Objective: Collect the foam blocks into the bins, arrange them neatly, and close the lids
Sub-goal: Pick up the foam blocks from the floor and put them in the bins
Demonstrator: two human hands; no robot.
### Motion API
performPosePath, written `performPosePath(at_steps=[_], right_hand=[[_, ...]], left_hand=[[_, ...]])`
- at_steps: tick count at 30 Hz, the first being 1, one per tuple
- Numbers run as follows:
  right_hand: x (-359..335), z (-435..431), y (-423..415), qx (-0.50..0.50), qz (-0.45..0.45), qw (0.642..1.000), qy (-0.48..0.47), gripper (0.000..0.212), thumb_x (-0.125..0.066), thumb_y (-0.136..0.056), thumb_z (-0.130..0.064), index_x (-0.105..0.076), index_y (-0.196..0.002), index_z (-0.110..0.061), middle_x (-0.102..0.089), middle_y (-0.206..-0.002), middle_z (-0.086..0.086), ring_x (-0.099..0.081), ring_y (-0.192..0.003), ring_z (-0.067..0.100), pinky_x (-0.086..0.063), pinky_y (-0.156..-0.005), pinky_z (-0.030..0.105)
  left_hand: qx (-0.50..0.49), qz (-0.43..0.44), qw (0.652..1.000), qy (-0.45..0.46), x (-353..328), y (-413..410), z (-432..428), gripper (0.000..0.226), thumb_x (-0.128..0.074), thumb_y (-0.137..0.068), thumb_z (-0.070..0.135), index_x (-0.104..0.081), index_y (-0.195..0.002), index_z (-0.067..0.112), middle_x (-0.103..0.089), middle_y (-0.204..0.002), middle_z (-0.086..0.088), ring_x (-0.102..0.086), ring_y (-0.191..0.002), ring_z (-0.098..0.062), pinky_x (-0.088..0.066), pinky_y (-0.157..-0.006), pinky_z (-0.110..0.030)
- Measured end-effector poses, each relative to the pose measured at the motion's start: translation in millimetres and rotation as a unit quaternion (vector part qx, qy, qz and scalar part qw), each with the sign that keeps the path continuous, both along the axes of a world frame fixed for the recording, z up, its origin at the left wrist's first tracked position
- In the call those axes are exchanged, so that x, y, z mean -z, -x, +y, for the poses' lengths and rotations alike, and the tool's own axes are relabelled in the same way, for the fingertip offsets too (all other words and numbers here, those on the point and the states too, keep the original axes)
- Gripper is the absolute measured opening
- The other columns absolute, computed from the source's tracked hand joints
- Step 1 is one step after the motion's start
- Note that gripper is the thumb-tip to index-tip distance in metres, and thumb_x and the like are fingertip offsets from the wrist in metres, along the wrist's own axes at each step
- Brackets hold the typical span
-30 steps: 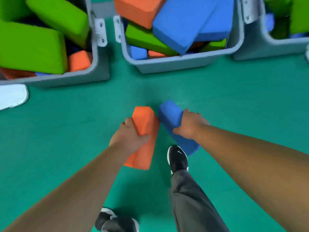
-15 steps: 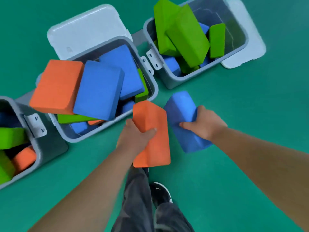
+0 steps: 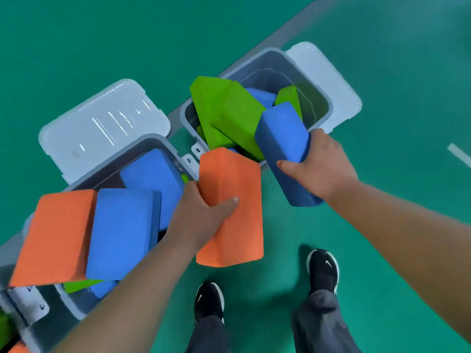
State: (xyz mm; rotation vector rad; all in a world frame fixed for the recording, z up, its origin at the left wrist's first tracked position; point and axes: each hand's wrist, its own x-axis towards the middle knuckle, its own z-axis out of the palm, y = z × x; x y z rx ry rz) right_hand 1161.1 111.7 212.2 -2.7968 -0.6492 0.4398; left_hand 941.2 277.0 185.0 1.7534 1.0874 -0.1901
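Note:
My left hand (image 3: 201, 215) grips an orange foam block (image 3: 234, 194), held in the air between the two bins. A blue foam block (image 3: 283, 138) is gripped by my right hand (image 3: 321, 166) over the near rim of the right grey bin (image 3: 323, 100), which holds green blocks (image 3: 229, 113) and a blue one. The left grey bin (image 3: 142, 143) is piled high with an orange block (image 3: 56, 235) and blue blocks (image 3: 122, 230) sticking above its rim. Both bins stand with their white lids (image 3: 102, 123) swung back.
A third bin's corner with a white hinge (image 3: 28, 304) shows at the lower left. My two feet in black shoes (image 3: 322, 271) stand on the green floor in front of the bins. A grey floor stripe (image 3: 280, 29) runs diagonally behind the bins.
Both hands have lifted their blocks up and forward. The blue block now hangs over the right bin's rim, and the orange one sits between the bins. The view has shifted right.

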Motion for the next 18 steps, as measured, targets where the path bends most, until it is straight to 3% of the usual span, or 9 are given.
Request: performPosePath(at_steps=[4,9,15,18], right_hand=[[10.1,11.5,-65.6,0.064,-0.004,0.997,-0.053,0.070,-0.076,-0.079,-0.054,-0.046,-0.125,-0.011,-0.051,-0.126,0.011,-0.058,-0.104,0.037,-0.045,-0.077,0.041],[33.7,16.8,-145.3,0.054,-0.021,0.997,-0.060,0.070,-0.074,-0.080,-0.054,-0.046,-0.129,-0.014,-0.048,-0.127,0.007,-0.058,-0.102,0.034,-0.045,-0.076,0.043],[43.6,24.2,-216.5,0.011,-0.040,0.997,-0.062,0.072,-0.078,-0.078,-0.051,-0.044,-0.130,-0.015,-0.042,-0.128,0.009,-0.056,-0.102,0.039,-0.043,-0.071,0.045],[41.2,29.6,-247.5,-0.005,-0.070,0.995,-0.066,0.072,-0.078,-0.076,-0.048,-0.044,-0.131,-0.015,-0.042,-0.128,0.010,-0.053,-0.101,0.039,-0.042,-0.072,0.045]], left_hand=[[0.002,-0.033,0.999,-0.004,4.2,-59.9,2.8,0.075,-0.082,-0.073,0.066,-0.047,-0.130,0.033,-0.058,-0.116,0.025,-0.061,-0.106,-0.004,-0.051,-0.082,-0.035],[-0.018,-0.060,0.998,-0.018,10.7,-139.2,-2.2,0.072,-0.082,-0.075,0.066,-0.046,-0.129,0.035,-0.058,-0.112,0.027,-0.055,-0.099,0.011,-0.045,-0.073,-0.021],[-0.089,-0.049,0.992,-0.072,13.3,-235.5,-0.4,0.079,-0.080,-0.081,0.061,-0.047,-0.141,0.022,-0.060,-0.114,0.014,-0.061,-0.094,-0.007,-0.046,-0.071,-0.026],[-0.152,-0.057,0.981,-0.105,15.0,-289.5,6.8,0.085,-0.079,-0.082,0.057,-0.044,-0.145,0.011,-0.063,-0.129,0.001,-0.062,-0.110,-0.021,-0.047,-0.086,-0.032]])
